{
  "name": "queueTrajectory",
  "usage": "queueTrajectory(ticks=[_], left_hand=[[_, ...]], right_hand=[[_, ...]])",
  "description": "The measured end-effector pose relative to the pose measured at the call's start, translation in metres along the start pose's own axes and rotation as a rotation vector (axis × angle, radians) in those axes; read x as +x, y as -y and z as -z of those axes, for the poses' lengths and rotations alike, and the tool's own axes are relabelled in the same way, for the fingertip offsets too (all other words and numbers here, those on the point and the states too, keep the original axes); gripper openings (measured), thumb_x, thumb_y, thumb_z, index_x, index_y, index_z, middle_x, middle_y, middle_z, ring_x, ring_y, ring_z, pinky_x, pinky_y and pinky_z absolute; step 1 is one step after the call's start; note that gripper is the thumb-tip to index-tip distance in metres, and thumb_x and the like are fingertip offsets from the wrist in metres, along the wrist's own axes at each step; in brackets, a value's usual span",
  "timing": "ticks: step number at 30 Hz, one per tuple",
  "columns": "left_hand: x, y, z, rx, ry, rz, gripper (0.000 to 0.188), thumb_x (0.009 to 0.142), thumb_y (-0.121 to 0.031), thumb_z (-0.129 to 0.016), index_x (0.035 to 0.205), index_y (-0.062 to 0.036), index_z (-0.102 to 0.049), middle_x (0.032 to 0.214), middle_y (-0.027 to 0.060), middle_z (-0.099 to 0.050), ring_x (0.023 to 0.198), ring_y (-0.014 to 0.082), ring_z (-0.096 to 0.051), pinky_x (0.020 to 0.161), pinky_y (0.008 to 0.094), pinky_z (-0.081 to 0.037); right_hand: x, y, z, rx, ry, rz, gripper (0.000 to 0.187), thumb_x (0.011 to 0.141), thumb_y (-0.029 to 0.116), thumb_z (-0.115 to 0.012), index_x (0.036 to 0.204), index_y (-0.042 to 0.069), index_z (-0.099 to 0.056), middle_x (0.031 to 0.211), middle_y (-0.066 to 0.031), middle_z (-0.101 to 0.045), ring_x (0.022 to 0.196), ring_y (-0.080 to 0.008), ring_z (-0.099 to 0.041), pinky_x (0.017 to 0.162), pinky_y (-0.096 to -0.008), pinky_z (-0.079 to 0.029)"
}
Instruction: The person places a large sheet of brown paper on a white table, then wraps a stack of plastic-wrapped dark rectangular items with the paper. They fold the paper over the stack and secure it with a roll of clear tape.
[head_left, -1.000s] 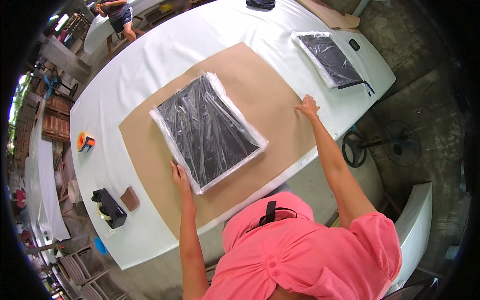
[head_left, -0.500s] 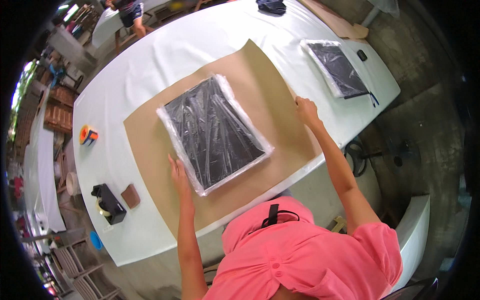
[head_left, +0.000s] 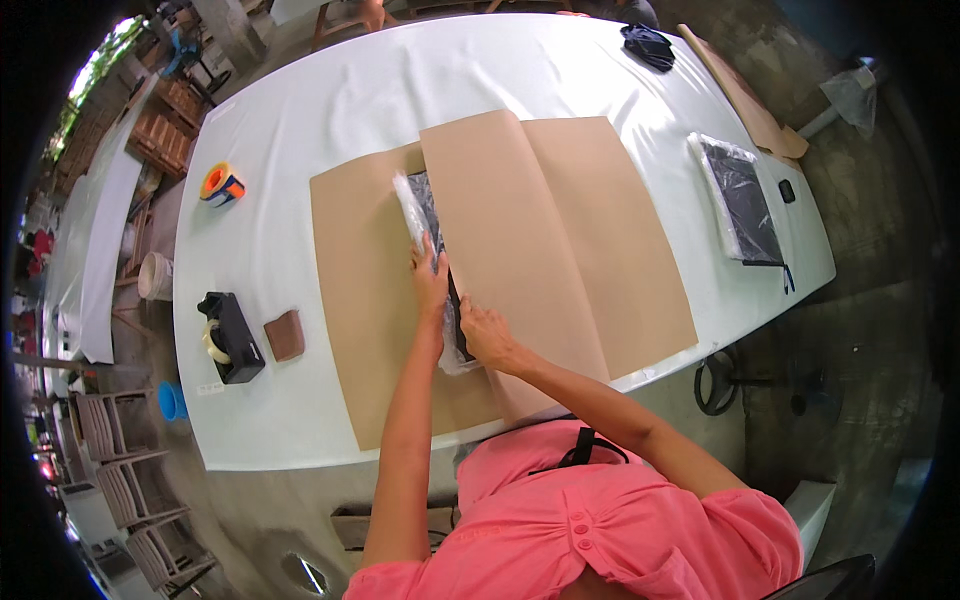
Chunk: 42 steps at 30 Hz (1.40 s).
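Note:
A sheet of brown paper (head_left: 645, 240) lies on the white-covered table, its right part folded leftward over a dark flat panel (head_left: 433, 215) in clear plastic wrap. Only a strip along the panel's left side shows; the rest is hidden under the flap. On that strip rests my left hand (head_left: 431, 290), fingers stretched out and somewhat apart. My right hand (head_left: 484, 335) is closed on the flap's free edge, just right of the left hand.
To the left stand an orange tape roll (head_left: 221, 185), a black tape dispenser (head_left: 232, 338) and a brown block (head_left: 285, 335). A second plastic-wrapped dark panel (head_left: 742, 200) lies at the right, beside a small black object (head_left: 787, 191). Dark cloth (head_left: 648, 47) sits at the far edge.
My right hand has carried the paper's right edge leftward over the panel. My left hand has moved from beside the panel onto its left strip. The view has shifted.

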<state>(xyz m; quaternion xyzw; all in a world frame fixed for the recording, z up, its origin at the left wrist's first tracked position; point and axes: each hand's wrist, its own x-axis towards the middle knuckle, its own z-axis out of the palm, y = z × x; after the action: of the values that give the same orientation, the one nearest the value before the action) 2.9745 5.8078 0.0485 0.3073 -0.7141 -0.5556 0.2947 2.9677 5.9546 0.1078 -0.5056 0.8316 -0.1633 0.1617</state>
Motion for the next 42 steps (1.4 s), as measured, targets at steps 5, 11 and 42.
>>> queueTrajectory(ticks=[5, 11, 42], left_hand=[[0.001, 0.013, 0.001, -0.05, -0.034, -0.022, 0.055, 0.092, -0.024, -0.053, 0.143, -0.0129, -0.033, 0.144, 0.0253, -0.031, 0.136, 0.0353, -0.025, 0.11, 0.0406, -0.021], [-0.001, -0.008, 0.001, 0.005, 0.028, 0.032, 0.066, 0.086, -0.034, -0.061, 0.141, -0.0068, -0.035, 0.142, 0.0267, -0.033, 0.135, 0.037, -0.027, 0.11, 0.0414, -0.022], [0.003, 0.014, 0.0, 0.036, 0.018, 0.064, 0.072, 0.089, -0.022, -0.056, 0.144, 0.0027, -0.016, 0.147, 0.0237, -0.025, 0.136, 0.0364, -0.025, 0.11, 0.0393, -0.023]], right_hand=[[-0.005, 0.003, -0.011, -0.036, -0.057, 0.095, 0.061, 0.068, -0.005, -0.051, 0.125, -0.02, -0.036, 0.086, -0.0274, -0.061, 0.072, -0.0398, -0.061, 0.066, -0.0444, -0.049], [0.005, 0.011, -0.005, -0.036, 0.093, 0.028, 0.061, 0.067, -0.004, -0.051, 0.124, -0.021, -0.036, 0.088, -0.0291, -0.061, 0.079, -0.0403, -0.061, 0.07, -0.044, -0.049], [0.09, -0.18, 0.066, 0.09, -0.182, -0.132, 0.072, 0.095, 0.037, -0.045, 0.145, -0.002, -0.01, 0.152, -0.0194, -0.011, 0.141, -0.0307, -0.007, 0.115, -0.0411, -0.011]])
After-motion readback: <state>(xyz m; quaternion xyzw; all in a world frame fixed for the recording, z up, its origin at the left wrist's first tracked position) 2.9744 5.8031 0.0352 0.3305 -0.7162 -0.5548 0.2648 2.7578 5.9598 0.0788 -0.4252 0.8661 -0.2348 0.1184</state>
